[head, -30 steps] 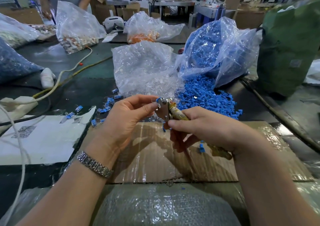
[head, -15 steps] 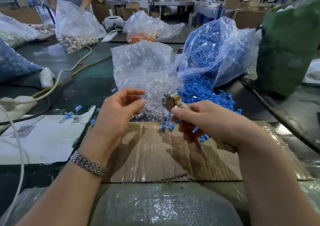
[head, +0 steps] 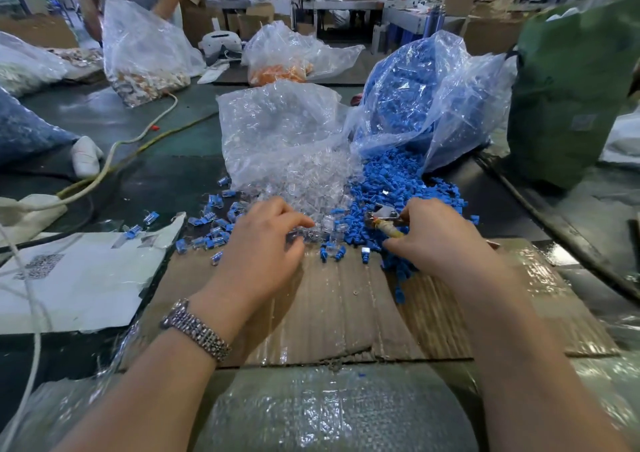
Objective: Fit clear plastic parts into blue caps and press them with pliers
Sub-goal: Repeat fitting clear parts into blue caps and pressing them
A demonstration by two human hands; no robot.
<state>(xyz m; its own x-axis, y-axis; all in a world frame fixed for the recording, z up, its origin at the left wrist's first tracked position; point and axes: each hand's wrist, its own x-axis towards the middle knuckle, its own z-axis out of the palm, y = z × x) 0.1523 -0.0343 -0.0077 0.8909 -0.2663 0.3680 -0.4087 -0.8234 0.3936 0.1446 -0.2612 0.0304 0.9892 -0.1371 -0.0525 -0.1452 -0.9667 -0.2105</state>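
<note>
- Clear plastic parts (head: 308,181) spill in a heap from an open clear bag (head: 277,122) onto the table, at the far edge of a flattened cardboard sheet (head: 346,299).
- Blue caps (head: 398,181) pour from a second bag (head: 422,95) just to the right of that heap; the two piles touch.
- Left hand (head: 263,243), with a metal watch (head: 195,330) on the wrist, reaches palm down into the near edge of the clear heap; its fingers are bent down onto the parts, and whether they grip one cannot be told.
- Right hand (head: 436,237) grips the pliers (head: 382,217) by the taped handle, with the metal head pointing left over the blue pile.
- Assembled blue-and-clear pieces (head: 207,226) lie scattered left of the left hand, near a white paper sheet (head: 79,278).
- Several loose blue caps (head: 334,252) sit on the cardboard between the two hands.
</note>
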